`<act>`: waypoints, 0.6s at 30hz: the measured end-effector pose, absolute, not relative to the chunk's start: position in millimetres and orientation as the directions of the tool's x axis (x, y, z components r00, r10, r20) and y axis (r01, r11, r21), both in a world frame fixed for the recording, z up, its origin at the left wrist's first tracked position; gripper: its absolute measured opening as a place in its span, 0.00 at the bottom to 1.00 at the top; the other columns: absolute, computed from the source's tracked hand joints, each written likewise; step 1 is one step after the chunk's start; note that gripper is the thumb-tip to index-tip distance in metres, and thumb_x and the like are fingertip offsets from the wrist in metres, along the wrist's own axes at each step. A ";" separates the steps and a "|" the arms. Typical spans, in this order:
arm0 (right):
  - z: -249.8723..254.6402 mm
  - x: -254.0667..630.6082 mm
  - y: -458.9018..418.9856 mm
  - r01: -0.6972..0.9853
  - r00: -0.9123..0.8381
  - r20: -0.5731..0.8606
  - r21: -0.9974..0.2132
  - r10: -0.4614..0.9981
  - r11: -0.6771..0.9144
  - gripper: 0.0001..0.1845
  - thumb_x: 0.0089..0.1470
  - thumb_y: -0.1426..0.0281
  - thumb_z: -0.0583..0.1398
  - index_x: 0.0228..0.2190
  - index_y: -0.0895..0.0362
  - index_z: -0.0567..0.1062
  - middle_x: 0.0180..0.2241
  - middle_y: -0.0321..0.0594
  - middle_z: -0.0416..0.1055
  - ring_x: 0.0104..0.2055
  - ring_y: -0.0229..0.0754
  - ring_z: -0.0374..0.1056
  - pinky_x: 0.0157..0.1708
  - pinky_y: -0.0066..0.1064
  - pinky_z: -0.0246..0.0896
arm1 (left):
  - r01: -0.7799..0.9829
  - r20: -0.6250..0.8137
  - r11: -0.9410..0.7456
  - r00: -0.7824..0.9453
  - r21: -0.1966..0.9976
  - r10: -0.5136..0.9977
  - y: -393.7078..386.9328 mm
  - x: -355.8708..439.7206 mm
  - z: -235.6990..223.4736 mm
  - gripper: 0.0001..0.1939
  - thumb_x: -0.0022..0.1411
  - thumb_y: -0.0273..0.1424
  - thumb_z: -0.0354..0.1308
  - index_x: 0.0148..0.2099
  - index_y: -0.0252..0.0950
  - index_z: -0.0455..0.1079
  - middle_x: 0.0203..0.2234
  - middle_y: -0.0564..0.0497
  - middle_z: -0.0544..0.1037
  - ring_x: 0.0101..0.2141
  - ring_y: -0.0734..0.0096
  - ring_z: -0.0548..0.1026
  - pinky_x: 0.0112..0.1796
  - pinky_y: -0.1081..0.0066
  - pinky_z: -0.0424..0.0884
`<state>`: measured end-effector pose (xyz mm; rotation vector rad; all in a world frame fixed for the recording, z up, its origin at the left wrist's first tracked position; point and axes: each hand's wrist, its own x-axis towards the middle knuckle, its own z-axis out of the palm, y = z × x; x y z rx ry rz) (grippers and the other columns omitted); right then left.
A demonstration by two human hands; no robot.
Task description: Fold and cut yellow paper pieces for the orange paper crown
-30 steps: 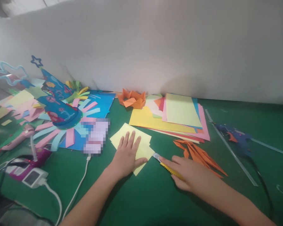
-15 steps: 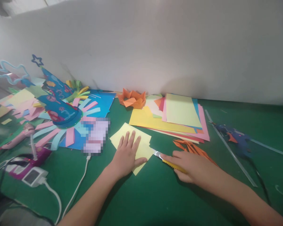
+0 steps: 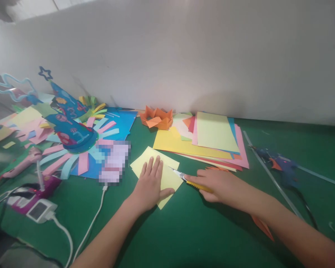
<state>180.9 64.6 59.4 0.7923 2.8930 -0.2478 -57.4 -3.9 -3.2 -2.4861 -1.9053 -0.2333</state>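
Pale yellow paper point(image 3: 170, 181) lies folded on the green table, its outline partly covered by my left hand point(image 3: 150, 180). That hand presses flat on it, fingers stretched out and thumb apart. My right hand point(image 3: 212, 184) is closed around a yellow utility knife point(image 3: 197, 185), index finger along its top. The knife's metal blade points left and reaches over the paper's right side, its tip at an edge of the paper. Folded orange paper pieces point(image 3: 262, 227) lie partly hidden under my right forearm.
Coloured sheets point(image 3: 217, 128) are stacked behind, beside an orange paper lotus-like form point(image 3: 156, 117). Blue cone hats point(image 3: 75, 136) with paper strips stand left. A dark blue glue gun point(image 3: 284, 165) lies right; a pink one point(image 3: 24, 163) and a power strip point(image 3: 36, 195) lie left.
My right hand has moved left and slightly up with the utility knife, bringing the blade from the paper's right corner over its surface. My left hand has stayed on the paper.
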 end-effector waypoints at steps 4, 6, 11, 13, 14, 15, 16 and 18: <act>66.8 170.2 70.3 0.515 -0.853 -0.188 -0.149 0.488 0.844 0.31 0.47 0.79 0.54 0.53 0.47 0.67 0.25 0.34 0.60 0.22 0.33 0.53 0.20 0.26 0.34 | 0.965 0.128 -0.246 0.234 0.093 0.964 -3.9 -57.7 -7.8 0.48 0.58 0.58 0.40 0.65 0.22 0.42 0.63 0.28 0.47 0.63 0.45 0.42 0.57 0.47 0.51; 70.8 164.6 73.0 0.529 -0.844 -0.215 -0.172 0.492 0.831 0.30 0.48 0.79 0.54 0.53 0.47 0.68 0.25 0.34 0.59 0.22 0.33 0.53 0.20 0.26 0.34 | 0.964 0.122 -0.247 0.235 0.095 0.964 -3.7 -57.8 -8.7 0.48 0.59 0.58 0.40 0.65 0.20 0.42 0.63 0.27 0.46 0.63 0.44 0.42 0.57 0.48 0.51; 66.7 155.3 83.8 0.490 -0.869 -0.189 -0.197 0.457 0.849 0.30 0.49 0.78 0.54 0.53 0.48 0.67 0.26 0.35 0.62 0.24 0.35 0.56 0.21 0.25 0.37 | 0.964 0.131 -0.248 0.234 0.100 0.963 -3.6 -57.8 -9.1 0.48 0.59 0.58 0.39 0.65 0.20 0.40 0.63 0.26 0.46 0.63 0.45 0.41 0.57 0.47 0.51; 62.6 152.3 88.4 0.468 -0.882 -0.161 -0.197 0.442 0.861 0.30 0.49 0.77 0.54 0.54 0.48 0.66 0.27 0.36 0.63 0.25 0.36 0.57 0.21 0.25 0.39 | 0.965 0.125 -0.244 0.232 0.094 0.965 -3.6 -57.4 -9.1 0.48 0.59 0.58 0.38 0.65 0.20 0.42 0.63 0.26 0.46 0.63 0.44 0.42 0.57 0.47 0.51; 61.7 150.3 90.3 0.463 -0.885 -0.159 -0.199 0.438 0.864 0.31 0.49 0.77 0.55 0.54 0.48 0.66 0.27 0.36 0.64 0.26 0.36 0.58 0.21 0.24 0.39 | 0.966 0.122 -0.242 0.231 0.090 0.965 -3.5 -57.2 -9.0 0.49 0.59 0.58 0.38 0.65 0.19 0.42 0.62 0.26 0.46 0.63 0.44 0.42 0.57 0.47 0.51; 62.0 148.0 91.8 0.462 -0.885 -0.168 -0.203 0.434 0.863 0.31 0.49 0.77 0.55 0.55 0.49 0.66 0.28 0.37 0.64 0.26 0.37 0.59 0.21 0.24 0.40 | 0.967 0.120 -0.240 0.229 0.085 0.966 -3.5 -56.9 -8.8 0.49 0.59 0.58 0.38 0.65 0.19 0.43 0.62 0.26 0.46 0.63 0.44 0.42 0.57 0.47 0.51; 63.3 145.5 92.9 0.465 -0.883 -0.182 -0.210 0.433 0.860 0.31 0.49 0.77 0.55 0.55 0.50 0.66 0.28 0.38 0.65 0.27 0.37 0.60 0.21 0.24 0.41 | 0.968 0.119 -0.238 0.227 0.081 0.966 -3.3 -56.6 -8.5 0.49 0.58 0.58 0.38 0.64 0.19 0.43 0.62 0.26 0.46 0.63 0.44 0.42 0.57 0.48 0.50; 67.7 140.0 94.5 0.480 -0.873 -0.215 -0.225 0.437 0.848 0.30 0.49 0.77 0.55 0.55 0.51 0.66 0.29 0.39 0.66 0.28 0.38 0.61 0.22 0.24 0.42 | 0.969 0.115 -0.234 0.224 0.076 0.968 -3.1 -56.2 -7.7 0.49 0.58 0.58 0.38 0.64 0.19 0.43 0.62 0.26 0.46 0.63 0.44 0.42 0.58 0.48 0.50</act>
